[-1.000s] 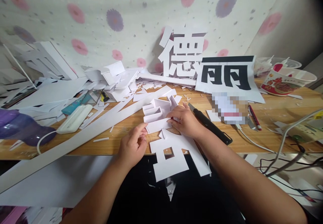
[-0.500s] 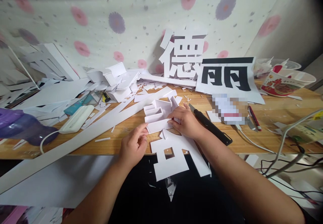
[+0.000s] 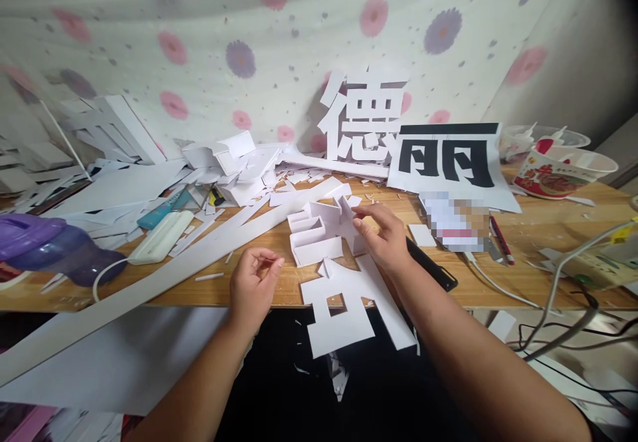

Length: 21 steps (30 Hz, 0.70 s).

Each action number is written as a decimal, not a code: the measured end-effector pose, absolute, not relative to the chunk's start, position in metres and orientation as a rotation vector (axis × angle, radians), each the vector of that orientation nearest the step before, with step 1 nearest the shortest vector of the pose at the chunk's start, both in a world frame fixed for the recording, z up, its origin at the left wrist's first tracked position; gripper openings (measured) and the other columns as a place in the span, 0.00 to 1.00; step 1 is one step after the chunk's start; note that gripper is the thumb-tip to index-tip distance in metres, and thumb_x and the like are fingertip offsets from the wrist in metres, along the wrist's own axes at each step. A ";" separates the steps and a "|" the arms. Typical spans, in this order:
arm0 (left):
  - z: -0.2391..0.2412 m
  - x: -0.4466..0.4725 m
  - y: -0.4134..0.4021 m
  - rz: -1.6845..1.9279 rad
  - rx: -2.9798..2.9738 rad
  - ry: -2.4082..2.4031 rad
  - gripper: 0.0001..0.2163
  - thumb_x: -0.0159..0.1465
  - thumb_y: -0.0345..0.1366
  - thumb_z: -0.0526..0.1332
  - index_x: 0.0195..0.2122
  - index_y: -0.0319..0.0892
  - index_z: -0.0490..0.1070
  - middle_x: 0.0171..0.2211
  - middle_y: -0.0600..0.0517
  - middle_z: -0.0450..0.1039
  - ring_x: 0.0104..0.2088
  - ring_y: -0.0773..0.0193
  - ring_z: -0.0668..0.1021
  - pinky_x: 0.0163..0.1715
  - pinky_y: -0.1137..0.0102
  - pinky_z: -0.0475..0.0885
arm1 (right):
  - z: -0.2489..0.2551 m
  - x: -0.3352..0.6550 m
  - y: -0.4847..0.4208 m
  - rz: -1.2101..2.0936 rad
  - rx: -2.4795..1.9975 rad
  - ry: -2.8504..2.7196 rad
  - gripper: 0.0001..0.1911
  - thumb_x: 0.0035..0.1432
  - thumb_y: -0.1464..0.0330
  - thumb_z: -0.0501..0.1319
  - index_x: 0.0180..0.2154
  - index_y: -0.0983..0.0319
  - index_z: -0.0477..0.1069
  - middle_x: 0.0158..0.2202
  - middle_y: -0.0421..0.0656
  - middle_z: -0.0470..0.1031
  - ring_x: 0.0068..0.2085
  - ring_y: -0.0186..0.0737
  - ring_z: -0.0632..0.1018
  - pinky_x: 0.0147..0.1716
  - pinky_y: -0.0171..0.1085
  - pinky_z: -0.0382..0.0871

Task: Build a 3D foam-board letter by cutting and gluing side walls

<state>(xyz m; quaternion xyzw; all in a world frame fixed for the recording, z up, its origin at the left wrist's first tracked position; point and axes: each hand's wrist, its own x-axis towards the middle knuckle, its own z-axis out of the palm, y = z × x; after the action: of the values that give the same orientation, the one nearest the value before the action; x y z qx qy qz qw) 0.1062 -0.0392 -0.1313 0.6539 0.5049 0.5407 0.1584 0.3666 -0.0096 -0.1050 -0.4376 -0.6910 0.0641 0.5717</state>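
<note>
A white foam-board character part with raised side walls lies on the wooden table near its front edge. Left of it, my left hand hovers apart from the part, fingers curled and the thumb close to the forefinger; I see nothing held there. My right hand is at the part's right side, thumb and forefinger apart near an upright wall; whether they touch it I cannot tell. Joined or close below is a flat white cut-out with a square hole, overhanging the edge. A black utility knife lies partly behind my right hand.
A long white strip crosses the table's left side. Behind stand a white cut-out character and a printed character sheet. White scraps, a purple bottle, a power bank, paper bowl and cables surround the workspace.
My left hand has come off the walled part and drawn back to the left. My right hand has lifted from its front wall and shifted up and right, its fingers parting.
</note>
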 end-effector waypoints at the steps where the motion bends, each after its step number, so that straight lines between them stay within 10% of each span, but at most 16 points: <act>1: -0.129 0.107 -0.039 1.523 1.907 1.446 0.05 0.61 0.37 0.62 0.34 0.43 0.67 0.30 0.55 0.71 0.33 0.66 0.77 0.37 0.71 0.74 | -0.105 0.366 -0.010 0.129 -1.015 -1.672 0.09 0.60 0.62 0.59 0.37 0.57 0.75 0.33 0.43 0.77 0.38 0.45 0.76 0.51 0.52 0.60; 21: -0.113 0.115 -0.033 1.408 2.431 1.268 0.10 0.64 0.25 0.55 0.38 0.42 0.75 0.35 0.51 0.73 0.38 0.66 0.76 0.40 0.72 0.70 | -0.113 0.350 -0.012 -0.207 -0.862 -2.114 0.13 0.59 0.73 0.58 0.41 0.52 0.77 0.37 0.38 0.76 0.41 0.42 0.74 0.59 0.57 0.46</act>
<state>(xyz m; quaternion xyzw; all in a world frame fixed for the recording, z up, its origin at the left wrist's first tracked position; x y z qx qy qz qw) 0.1148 -0.0328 -0.1133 0.7882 0.4113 0.4568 0.0297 0.3498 -0.0121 -0.1127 -0.3428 -0.8402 -0.0821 0.4121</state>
